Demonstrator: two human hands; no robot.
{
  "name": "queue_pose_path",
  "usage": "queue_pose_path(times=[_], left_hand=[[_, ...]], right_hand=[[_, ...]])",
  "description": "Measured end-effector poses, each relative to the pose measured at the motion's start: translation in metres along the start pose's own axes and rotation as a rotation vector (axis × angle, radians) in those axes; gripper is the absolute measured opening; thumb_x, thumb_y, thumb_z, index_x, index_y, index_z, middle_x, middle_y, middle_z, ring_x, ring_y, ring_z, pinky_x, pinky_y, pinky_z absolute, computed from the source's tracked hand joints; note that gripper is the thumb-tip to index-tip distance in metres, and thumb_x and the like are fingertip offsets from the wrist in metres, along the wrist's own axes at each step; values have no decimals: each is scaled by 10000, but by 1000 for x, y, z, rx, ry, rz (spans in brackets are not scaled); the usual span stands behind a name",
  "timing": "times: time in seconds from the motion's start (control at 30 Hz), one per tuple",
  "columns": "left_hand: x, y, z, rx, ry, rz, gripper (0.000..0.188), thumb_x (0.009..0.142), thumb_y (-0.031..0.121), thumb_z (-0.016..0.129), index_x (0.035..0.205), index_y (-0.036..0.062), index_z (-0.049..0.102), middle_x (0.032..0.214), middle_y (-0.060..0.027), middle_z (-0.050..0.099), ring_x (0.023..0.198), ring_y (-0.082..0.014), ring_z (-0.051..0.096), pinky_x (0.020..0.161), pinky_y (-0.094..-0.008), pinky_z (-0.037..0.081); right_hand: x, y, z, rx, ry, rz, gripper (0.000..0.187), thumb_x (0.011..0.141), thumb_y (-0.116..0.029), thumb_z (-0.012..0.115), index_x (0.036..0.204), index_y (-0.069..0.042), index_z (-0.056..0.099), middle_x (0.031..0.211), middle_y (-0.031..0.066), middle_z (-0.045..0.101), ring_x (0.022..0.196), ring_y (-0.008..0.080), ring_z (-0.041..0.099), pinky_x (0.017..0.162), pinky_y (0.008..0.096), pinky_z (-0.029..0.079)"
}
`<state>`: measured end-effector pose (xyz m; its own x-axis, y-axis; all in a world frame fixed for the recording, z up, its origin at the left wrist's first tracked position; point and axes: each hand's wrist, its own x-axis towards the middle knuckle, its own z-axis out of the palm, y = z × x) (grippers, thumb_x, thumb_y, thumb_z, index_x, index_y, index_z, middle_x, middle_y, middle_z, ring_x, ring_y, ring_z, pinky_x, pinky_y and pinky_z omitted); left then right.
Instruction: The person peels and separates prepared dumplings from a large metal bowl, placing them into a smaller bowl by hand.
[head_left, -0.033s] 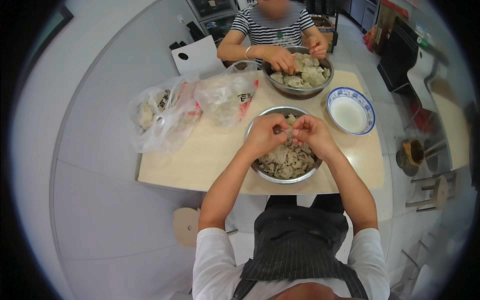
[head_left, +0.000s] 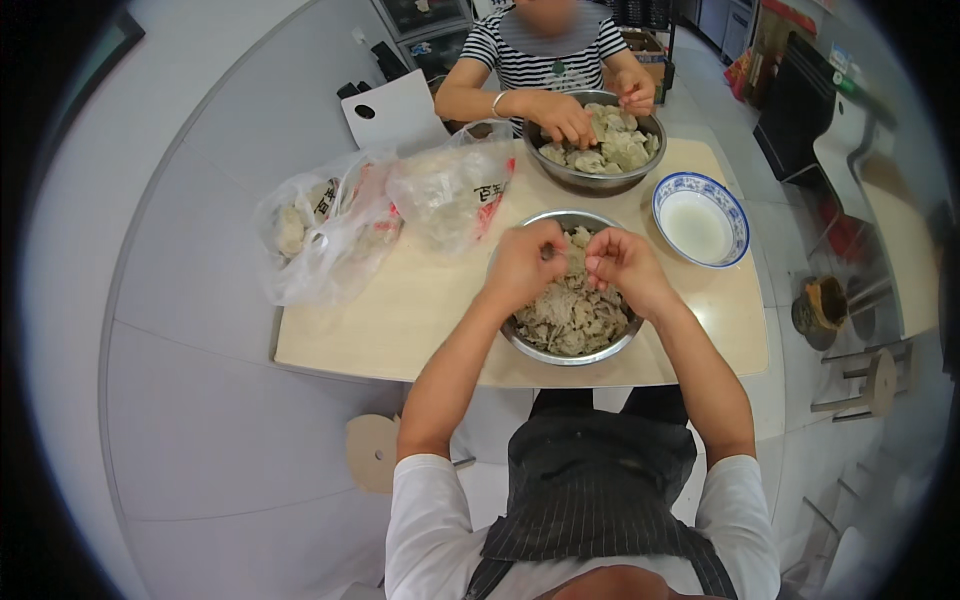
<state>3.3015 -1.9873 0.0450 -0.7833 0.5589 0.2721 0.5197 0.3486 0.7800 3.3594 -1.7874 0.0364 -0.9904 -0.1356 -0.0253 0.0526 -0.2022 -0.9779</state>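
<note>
My left hand (head_left: 532, 262) and my right hand (head_left: 626, 268) are over a steel bowl (head_left: 570, 359) near the table's front edge. The bowl holds torn, greyish-beige, soft-looking food pieces (head_left: 572, 318) whose kind I cannot tell. Both hands are closed in a pinch, fingertips facing each other with a small gap between. Whatever sits in the fingertips is too small to make out. Across the table, a person's hands (head_left: 568, 122) work in a larger steel bowl (head_left: 600, 184) of bigger, pale greenish-grey pieces (head_left: 625, 148).
A blue-and-white patterned bowl (head_left: 700, 221) of cloudy liquid stands right of my bowl. Plastic bags (head_left: 450, 195) with pale contents lie on the left of the table (head_left: 400, 340). Stools (head_left: 372, 453) stand below the table and at the right, and a white chair back (head_left: 395, 112) is beyond the bags.
My left hand has drawn slightly away from my right, so the gap between the fingertips is wider. The other person's hands look the same.
</note>
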Motion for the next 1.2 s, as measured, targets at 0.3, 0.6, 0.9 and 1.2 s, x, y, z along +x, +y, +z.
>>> queue_pose_path(times=[0.3, 0.6, 0.9, 1.2], left_hand=[[-22, 8, -21, 324, -168, 186, 384, 687, 112, 809, 1037, 61, 658, 1160, -137, 569, 1064, -324, 566, 901, -379, 475], [-41, 21, -19, 53, -233, -158, 429, 709, 31, 732, 1131, 29, 651, 969, -133, 594, 826, -218, 618, 694, -319, 513], [-39, 23, 4, -69, 126, 32, 203, 731, -50, 688, 925, -11, 641, 793, -47, 570, 571, -83, 532, 528, -236, 449], [-35, 19, 24, -729, 258, -304, 107, 849, -82, 576, 903, 11, 568, 811, -48, 603, 575, -98, 598, 459, -203, 452]], right_hand=[[-25, -2, 21, -1079, 61, -421, 346, 758, -123, 761, 1067, -40, 628, 1014, 155, 637, 979, 345, 606, 832, 417, 502], [-31, 10, 41, -806, -26, -233, 518, 757, -172, 789, 1208, -58, 562, 966, 140, 627, 879, 304, 634, 784, 397, 514], [-26, 16, 35, -298, 50, -106, 366, 826, -19, 637, 1173, -30, 522, 884, 82, 568, 729, 130, 625, 657, 305, 522], [-27, 14, 32, 43, 73, -158, 290, 802, 99, 530, 1076, 5, 522, 986, 101, 583, 682, 147, 658, 579, 261, 531]])
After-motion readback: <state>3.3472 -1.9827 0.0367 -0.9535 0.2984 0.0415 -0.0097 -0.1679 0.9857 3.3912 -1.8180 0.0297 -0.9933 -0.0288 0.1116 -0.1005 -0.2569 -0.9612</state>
